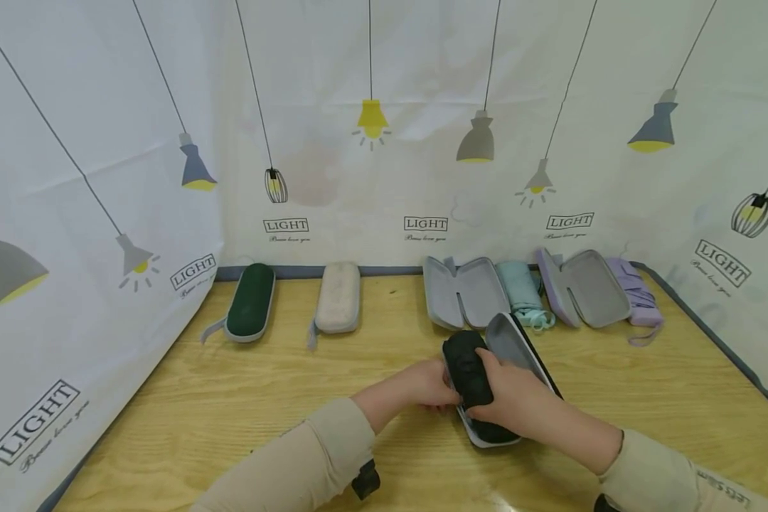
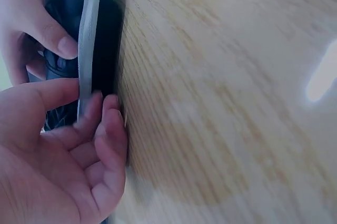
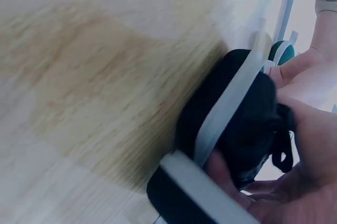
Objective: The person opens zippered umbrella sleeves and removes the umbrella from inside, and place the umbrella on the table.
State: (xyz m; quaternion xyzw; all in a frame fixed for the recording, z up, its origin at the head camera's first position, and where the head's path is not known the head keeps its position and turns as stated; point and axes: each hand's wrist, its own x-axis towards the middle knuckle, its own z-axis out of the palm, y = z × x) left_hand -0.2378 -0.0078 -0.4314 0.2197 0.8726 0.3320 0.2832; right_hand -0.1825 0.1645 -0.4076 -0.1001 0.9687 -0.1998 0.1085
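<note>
A black zip case (image 1: 513,343) with grey lining stands unzipped on the table, its lid raised on the right. A black folded compact umbrella (image 1: 466,355) lies partly in its lower half, the far end sticking up. My right hand (image 1: 518,398) grips the umbrella from the right, thumb and fingers across it. At the case's left side, my left hand (image 1: 427,384) holds the grey zipper rim (image 2: 88,39), with its other fingers curled by the outer wall. A black strap (image 3: 284,153) hangs from the umbrella in the right wrist view.
Along the back stand a closed green case (image 1: 251,302), a closed beige case (image 1: 338,297), an open grey case (image 1: 480,284) beside a teal folded umbrella (image 1: 520,288), and an open purple case (image 1: 595,288) beside a purple folded umbrella (image 1: 636,291). A printed cloth (image 1: 333,235) surrounds the wooden table (image 1: 198,419).
</note>
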